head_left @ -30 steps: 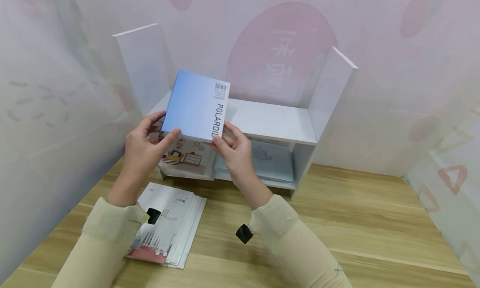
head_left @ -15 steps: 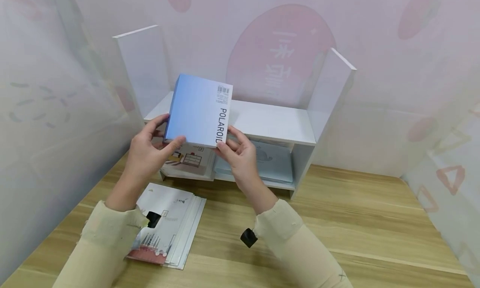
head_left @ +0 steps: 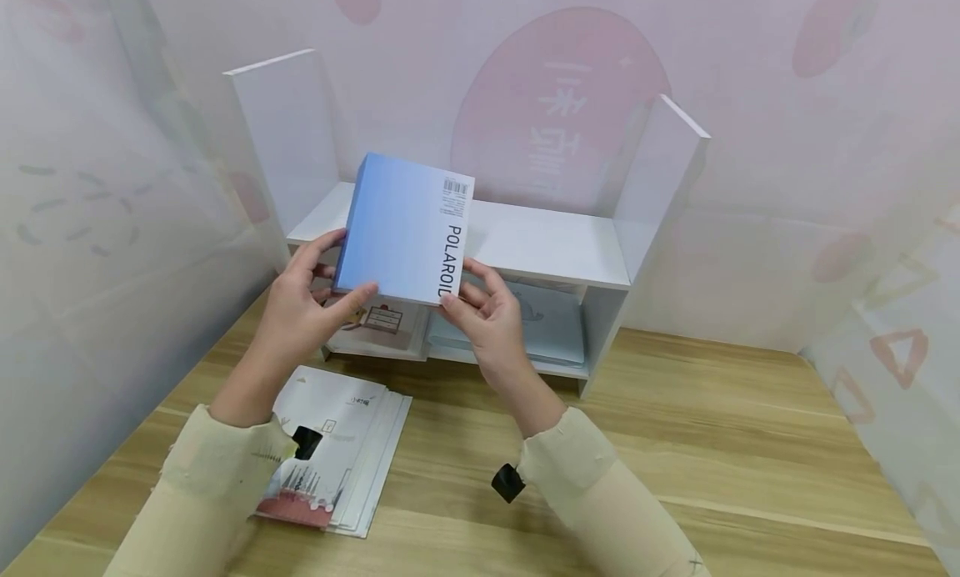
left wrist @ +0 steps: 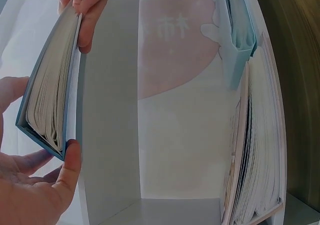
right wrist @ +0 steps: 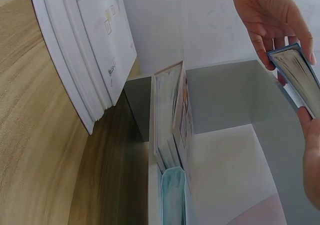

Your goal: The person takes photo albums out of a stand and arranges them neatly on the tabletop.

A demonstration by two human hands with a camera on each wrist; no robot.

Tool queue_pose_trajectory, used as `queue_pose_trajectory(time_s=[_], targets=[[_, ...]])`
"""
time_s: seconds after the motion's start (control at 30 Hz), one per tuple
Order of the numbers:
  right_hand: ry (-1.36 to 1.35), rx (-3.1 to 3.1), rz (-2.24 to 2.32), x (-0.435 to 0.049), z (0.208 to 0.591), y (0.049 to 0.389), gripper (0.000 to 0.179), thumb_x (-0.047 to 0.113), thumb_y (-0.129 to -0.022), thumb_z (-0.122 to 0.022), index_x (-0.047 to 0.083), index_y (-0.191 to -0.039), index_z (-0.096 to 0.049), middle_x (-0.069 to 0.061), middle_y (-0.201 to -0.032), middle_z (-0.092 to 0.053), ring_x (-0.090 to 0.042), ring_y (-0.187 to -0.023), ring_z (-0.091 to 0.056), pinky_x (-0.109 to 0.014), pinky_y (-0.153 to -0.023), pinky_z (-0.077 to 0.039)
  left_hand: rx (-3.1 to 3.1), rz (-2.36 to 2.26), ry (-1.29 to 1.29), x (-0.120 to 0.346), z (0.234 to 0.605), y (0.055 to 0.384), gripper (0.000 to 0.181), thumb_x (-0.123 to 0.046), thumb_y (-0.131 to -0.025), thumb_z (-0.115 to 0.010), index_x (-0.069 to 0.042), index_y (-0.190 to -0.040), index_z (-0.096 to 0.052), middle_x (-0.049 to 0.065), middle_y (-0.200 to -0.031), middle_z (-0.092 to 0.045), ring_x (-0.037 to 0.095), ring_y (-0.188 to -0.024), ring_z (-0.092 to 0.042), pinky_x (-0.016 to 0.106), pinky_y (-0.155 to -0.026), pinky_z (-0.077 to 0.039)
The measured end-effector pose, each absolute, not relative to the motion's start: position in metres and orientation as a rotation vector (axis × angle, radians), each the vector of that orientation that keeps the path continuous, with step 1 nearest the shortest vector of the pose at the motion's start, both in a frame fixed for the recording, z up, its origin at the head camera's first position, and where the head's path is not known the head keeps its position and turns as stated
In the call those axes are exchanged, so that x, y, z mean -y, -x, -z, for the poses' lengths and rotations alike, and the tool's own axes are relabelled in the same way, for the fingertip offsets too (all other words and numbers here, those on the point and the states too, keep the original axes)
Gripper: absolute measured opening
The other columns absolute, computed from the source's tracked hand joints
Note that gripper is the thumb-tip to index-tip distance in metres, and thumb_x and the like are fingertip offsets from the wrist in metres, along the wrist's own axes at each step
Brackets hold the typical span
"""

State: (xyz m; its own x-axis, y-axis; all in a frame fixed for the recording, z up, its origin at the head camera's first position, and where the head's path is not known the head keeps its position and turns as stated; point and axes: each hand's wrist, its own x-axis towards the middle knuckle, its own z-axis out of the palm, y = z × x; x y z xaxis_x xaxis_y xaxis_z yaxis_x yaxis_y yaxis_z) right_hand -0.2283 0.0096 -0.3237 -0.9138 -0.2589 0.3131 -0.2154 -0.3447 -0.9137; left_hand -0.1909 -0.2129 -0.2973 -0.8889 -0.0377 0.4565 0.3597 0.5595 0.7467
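One blue book (printed POLAROID in dark capitals) is pinched by the left hand and right hand.

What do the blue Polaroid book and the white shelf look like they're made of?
Blue Polaroid book: probably stiff cardboard outside, smooth printed finish, judging by its flat, rigid look; page material is unclear. White shelf: perhaps laminated board, fairly matte, from its flat, straight panels.
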Motion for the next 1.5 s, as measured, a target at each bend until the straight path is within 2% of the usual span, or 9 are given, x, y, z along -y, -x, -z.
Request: queue_pose_trajectory(time_s=[0.2, 0.53, 0.73, 0.93, 1.07, 1.2, 1.5], targets=[[0.660, -1.764, 2.468, -0.014, 0.324, 0.225, 0.054, -0.008, -0.095, -0.058, 0.004, -0.145, -0.042, -0.027, -0.138, -0.057, -0.011, -0.102, -0.069, -0.027, -0.090, -0.057, 2.387, 1.271, 0.286, 0.212, 0.297, 0.190, 0.077, -0.025, -0.091, -0.072, -0.011, -0.155, -0.031, 0.021, -0.141, -0.044, 0.028, -0.107, -0.049, 0.000, -0.074, -0.044], [0.686, -1.756, 2.446, -0.020, 0.326, 0.222, 0.053, -0.008, -0.094, -0.058, 0.006, -0.143, -0.041, -0.026, -0.139, -0.056, -0.010, -0.105, -0.068, -0.024, -0.091, -0.055, 2.363, 1.290, 0.350, 0.210, 0.299, 0.189, 0.077, -0.018, -0.090, -0.073, -0.009, -0.153, -0.030, 0.022, -0.139, -0.042, 0.025, -0.105, -0.048, 0.002, -0.077, -0.045], [0.710, -1.757, 2.436, -0.024, 0.327, 0.220, 0.055, -0.009, -0.094, -0.058, 0.006, -0.143, -0.040, -0.025, -0.141, -0.055, -0.013, -0.110, -0.067, -0.022, -0.091, -0.055, 2.350, 1.304, 0.369, 0.209, 0.301, 0.186, 0.076, -0.016, -0.090, -0.073, -0.010, -0.153, -0.030, 0.021, -0.133, -0.043, 0.023, -0.103, -0.047, 0.004, -0.075, -0.047], [0.699, -1.754, 2.437, -0.028, 0.326, 0.216, 0.055, -0.011, -0.093, -0.057, 0.005, -0.143, -0.039, -0.026, -0.142, -0.054, -0.013, -0.108, -0.068, -0.022, -0.089, -0.055, 2.338, 1.367, 0.410, 0.206, 0.302, 0.184, 0.075, -0.010, -0.090, -0.072, -0.007, -0.152, -0.029, 0.021, -0.137, -0.040, 0.023, -0.104, -0.047, 0.006, -0.075, -0.049], [0.685, -1.746, 2.433, -0.032, 0.326, 0.213, 0.055, -0.014, -0.093, -0.056, 0.003, -0.142, -0.038, -0.029, -0.142, -0.052, -0.011, -0.106, -0.068, -0.022, -0.088, -0.056, 2.340, 1.388, 0.428, 0.203, 0.303, 0.181, 0.075, -0.008, -0.090, -0.072, -0.005, -0.151, -0.028, 0.024, -0.133, -0.040, 0.027, -0.103, -0.051, 0.005, -0.076, -0.050], [0.685, -1.755, 2.428, -0.037, 0.327, 0.211, 0.054, -0.015, -0.092, -0.055, 0.002, -0.140, -0.037, -0.032, -0.141, -0.052, -0.009, -0.104, -0.068, -0.022, -0.087, -0.056, 2.352, 1.370, 0.439, 0.200, 0.303, 0.180, 0.077, -0.009, -0.089, -0.074, -0.003, -0.150, -0.028, 0.025, -0.131, -0.041, 0.027, -0.105, -0.051, 0.004, -0.078, -0.048], [0.654, -1.807, 2.392, -0.046, 0.333, 0.205, 0.054, -0.012, -0.092, -0.056, 0.005, -0.140, -0.036, -0.029, -0.140, -0.053, -0.012, -0.107, -0.068, -0.025, -0.091, -0.055, 2.362, 1.380, 0.459, 0.195, 0.305, 0.177, 0.077, -0.007, -0.087, -0.075, -0.003, -0.150, -0.030, 0.024, -0.124, -0.044, 0.029, -0.102, -0.053, 0.007, -0.078, -0.049]])
